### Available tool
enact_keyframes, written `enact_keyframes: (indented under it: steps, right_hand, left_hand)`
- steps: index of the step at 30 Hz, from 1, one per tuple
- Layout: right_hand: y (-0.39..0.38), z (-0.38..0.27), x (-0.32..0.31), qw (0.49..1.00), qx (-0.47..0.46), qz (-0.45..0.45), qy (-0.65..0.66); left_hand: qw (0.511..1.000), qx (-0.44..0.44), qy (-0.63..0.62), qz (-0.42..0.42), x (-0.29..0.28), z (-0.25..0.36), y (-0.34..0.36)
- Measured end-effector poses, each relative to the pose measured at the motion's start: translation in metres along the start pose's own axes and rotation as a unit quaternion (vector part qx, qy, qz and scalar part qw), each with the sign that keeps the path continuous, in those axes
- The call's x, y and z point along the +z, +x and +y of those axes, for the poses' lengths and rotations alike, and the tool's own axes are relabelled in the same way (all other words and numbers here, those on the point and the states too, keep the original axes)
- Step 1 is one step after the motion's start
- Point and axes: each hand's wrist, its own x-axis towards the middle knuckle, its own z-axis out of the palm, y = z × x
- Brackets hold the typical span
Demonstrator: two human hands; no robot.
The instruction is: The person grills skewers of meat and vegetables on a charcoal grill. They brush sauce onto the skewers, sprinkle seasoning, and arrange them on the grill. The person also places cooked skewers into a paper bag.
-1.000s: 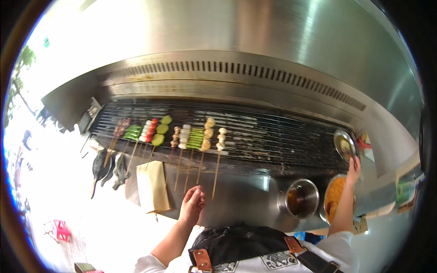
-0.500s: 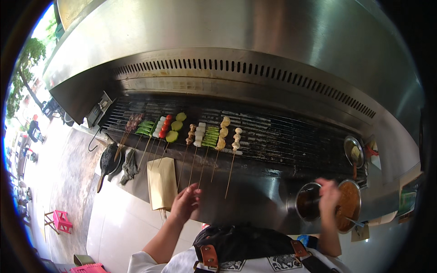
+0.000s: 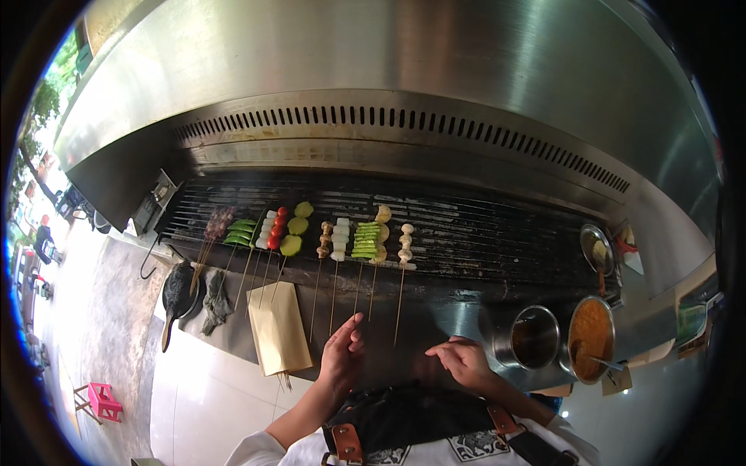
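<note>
My left hand [image 3: 343, 351] pinches the lower stick end of a skewer of short green vegetable pieces [image 3: 365, 240] on the grill. That skewer partly covers one of round pale slices [image 3: 383, 213]. My right hand [image 3: 461, 362] hovers over the steel ledge, index finger stretched leftward and other fingers loosely curled, with nothing visible in it. Right of the green skewer lies a mushroom skewer [image 3: 406, 242]; left of it, a white-chunk skewer [image 3: 340, 238] and a brown mushroom skewer [image 3: 325, 240]. Farther left are cherry tomatoes [image 3: 277, 226], yellow-green slices [image 3: 298, 226], green pods [image 3: 240, 232] and meat skewers [image 3: 219, 224].
A dark steel pot [image 3: 535, 337] and an orange sauce pot [image 3: 590, 339] stand at right, below a small bowl [image 3: 598, 250]. Leftward on the ledge lie a paper bag [image 3: 279, 329], a dark cloth [image 3: 217, 306] and a black pan [image 3: 181, 287]. A steel hood [image 3: 373, 50] curves above the grill.
My right hand has come left from above the sauce pots to the middle. My left hand has shifted right with its stick, and the green skewer now overlaps the pale slices.
</note>
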Motion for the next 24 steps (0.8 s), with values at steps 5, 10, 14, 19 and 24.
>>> enact_keyframes:
  steps: [5,10,14,19,24]
  right_hand:
    - [0.002,-0.006,0.012,0.999,-0.052,-0.001,-0.012]
    - [0.001,-0.008,0.02,0.999,-0.018,-0.038,0.006]
    - [0.0,-0.009,0.022,0.999,-0.029,-0.032,-0.002]
    - [-0.002,-0.012,0.026,1.0,-0.021,-0.011,0.005]
    - [0.001,-0.012,0.028,0.995,0.008,-0.069,0.065]
  left_hand:
    - [0.997,0.04,0.022,0.054,0.016,-0.003,0.001]
    - [0.995,-0.012,0.074,0.064,0.033,0.002,0.007]
    - [0.999,-0.043,0.018,0.015,0.027,0.001,0.016]
    - [0.997,-0.054,-0.031,-0.052,0.018,-0.003,0.014]
    - [0.995,-0.056,0.086,0.001,0.021,-0.002,0.011]
